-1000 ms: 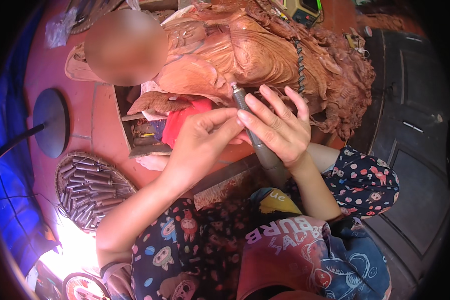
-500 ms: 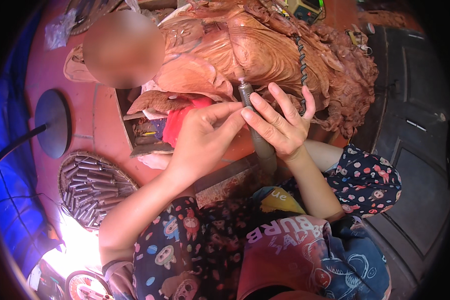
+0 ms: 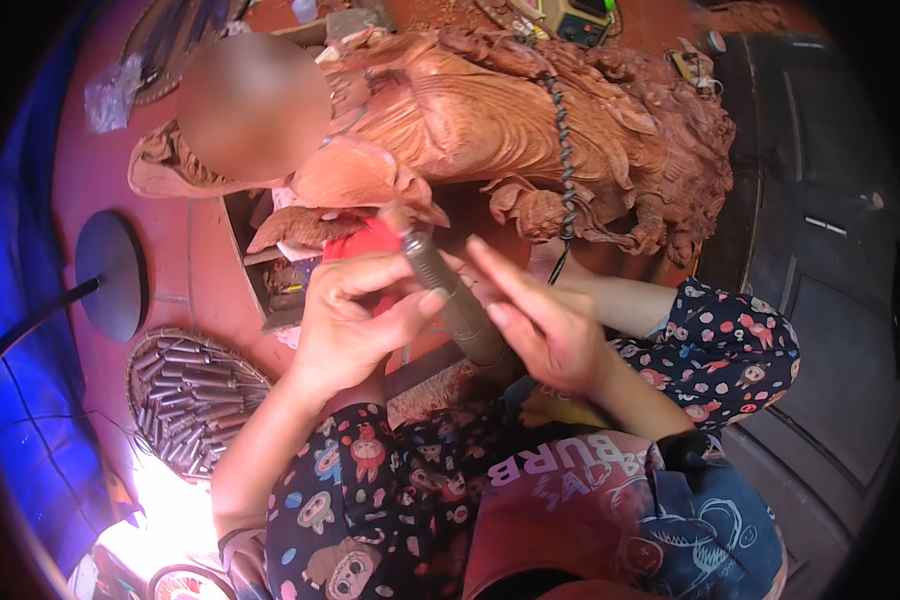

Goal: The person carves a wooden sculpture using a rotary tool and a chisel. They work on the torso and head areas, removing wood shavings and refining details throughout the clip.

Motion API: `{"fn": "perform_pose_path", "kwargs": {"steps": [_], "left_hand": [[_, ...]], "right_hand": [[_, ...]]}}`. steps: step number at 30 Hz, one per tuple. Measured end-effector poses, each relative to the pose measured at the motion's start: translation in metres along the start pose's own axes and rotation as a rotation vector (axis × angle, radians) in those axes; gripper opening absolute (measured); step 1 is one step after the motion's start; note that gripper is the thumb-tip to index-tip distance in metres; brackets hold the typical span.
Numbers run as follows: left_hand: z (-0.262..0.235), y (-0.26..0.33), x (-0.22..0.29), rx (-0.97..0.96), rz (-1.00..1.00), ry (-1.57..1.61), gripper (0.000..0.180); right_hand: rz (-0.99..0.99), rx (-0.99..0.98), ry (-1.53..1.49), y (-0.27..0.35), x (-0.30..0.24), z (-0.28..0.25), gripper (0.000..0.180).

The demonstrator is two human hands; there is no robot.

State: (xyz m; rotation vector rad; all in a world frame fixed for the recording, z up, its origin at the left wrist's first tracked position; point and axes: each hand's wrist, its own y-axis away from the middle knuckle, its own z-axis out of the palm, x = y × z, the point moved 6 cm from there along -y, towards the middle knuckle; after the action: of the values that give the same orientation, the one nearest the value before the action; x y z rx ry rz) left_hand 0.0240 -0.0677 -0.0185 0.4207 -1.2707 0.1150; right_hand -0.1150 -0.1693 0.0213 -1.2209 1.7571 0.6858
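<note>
Since the earlier frame, your hands have drawn slightly back toward your body, and the tool tip now sits lower on the carving.

Head view. Your left hand (image 3: pixel 355 320) closes its grip around the upper barrel of the rotary tool (image 3: pixel 450 295), thumb and fingers pinching just behind the tip, probably to steady the cutting end. Your right hand (image 3: pixel 545 325) supports the lower barrel in its palm with the fingers stretched out rather than curled; its grip is loose and mostly open, acting as a rest more than a clamp. The tool lies tilted, tip up and away from you, meeting the reddish wooden carving (image 3: pixel 490 120) near a folded, leaf-like part of it. A flexible shaft (image 3: pixel 567 150) drapes down across the carving toward your hands, likely driving the tool. The carving lies on its side on the red floor (image 3: pixel 170 250), which brings the worked area within reach. Left of your forearm sits a woven tray of metal bits (image 3: pixel 185 400), near enough for exchange. A dark round disc (image 3: pixel 110 275) on a stem stands farther left.
</note>
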Motion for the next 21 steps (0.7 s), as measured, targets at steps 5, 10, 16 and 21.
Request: {"fn": "perform_pose_path", "kwargs": {"steps": [5, 10, 16, 21], "left_hand": [[0.007, -0.002, -0.005, 0.059, -0.048, 0.087, 0.024], [0.006, -0.011, 0.002, 0.271, 0.206, -0.404, 0.023], [0.016, -0.004, 0.017, 0.298, 0.799, -0.787, 0.034], [0.025, -0.012, 0.012, 0.191, 0.695, -1.121, 0.057]], "right_hand": [[0.455, -0.051, -0.395, 0.015, 0.011, 0.03, 0.042], [0.253, 0.286, -0.099, 0.012, 0.044, 0.038, 0.041], [0.196, 0.396, -0.074, 0.016, 0.061, 0.039, 0.047], [0.03, 0.4, -0.019, 0.01, 0.052, 0.036, 0.055]]}}
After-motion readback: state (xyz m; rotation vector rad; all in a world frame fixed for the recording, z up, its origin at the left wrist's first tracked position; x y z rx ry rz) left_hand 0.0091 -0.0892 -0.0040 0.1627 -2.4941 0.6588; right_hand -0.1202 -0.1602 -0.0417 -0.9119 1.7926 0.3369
